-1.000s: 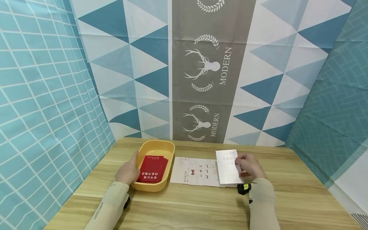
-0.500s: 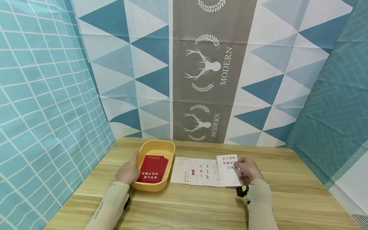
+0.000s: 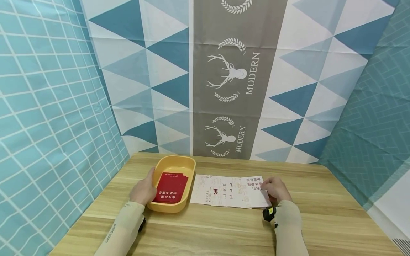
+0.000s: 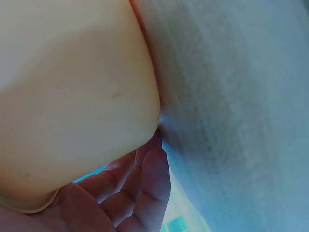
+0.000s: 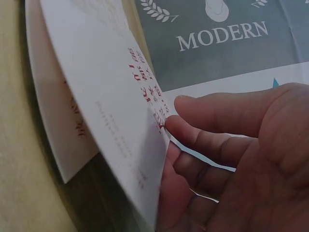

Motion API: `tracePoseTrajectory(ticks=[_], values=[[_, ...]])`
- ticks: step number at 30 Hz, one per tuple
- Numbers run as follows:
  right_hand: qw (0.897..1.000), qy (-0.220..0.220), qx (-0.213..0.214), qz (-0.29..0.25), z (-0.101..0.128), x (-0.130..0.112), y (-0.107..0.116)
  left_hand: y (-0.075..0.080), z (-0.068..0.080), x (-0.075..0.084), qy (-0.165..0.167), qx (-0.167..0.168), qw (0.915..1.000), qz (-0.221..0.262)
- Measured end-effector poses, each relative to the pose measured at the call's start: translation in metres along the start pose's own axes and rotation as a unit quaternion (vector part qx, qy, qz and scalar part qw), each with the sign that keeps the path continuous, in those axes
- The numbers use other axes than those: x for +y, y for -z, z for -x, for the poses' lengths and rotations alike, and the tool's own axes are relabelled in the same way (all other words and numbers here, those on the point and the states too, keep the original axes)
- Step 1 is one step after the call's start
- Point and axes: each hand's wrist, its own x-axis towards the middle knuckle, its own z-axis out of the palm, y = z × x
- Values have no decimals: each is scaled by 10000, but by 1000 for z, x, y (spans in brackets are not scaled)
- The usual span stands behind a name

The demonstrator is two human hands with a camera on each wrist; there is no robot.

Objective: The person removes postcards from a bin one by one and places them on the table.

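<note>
On the table [image 3: 320,213], the tray [image 3: 189,161] holding booklets [image 3: 169,186] sits left of the unfolded leaflet [image 3: 224,192]

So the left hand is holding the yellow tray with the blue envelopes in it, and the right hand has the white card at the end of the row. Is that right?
Not quite: the envelopes in the yellow tray are red, not blue, as the head view shows. The rest holds: the left hand holds the tray's side, and the right hand pinches the white card at the row's right end.

Red print on white leaflet [image 3: 253,192] too small to read. Left hand [image 3: 143,191] fingers hidden behind yellow tray [image 3: 160,207] wall at 9 o'clock. Left wrist view blurred, tray cut off at 12 o'clock.
</note>
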Motion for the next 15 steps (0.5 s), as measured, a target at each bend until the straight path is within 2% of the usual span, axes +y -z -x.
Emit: tracePoseTrajectory(ticks=[15], values=[[9990, -99, 442, 30, -7, 10, -6, 1, 0, 0, -14, 19, 10000, -22]])
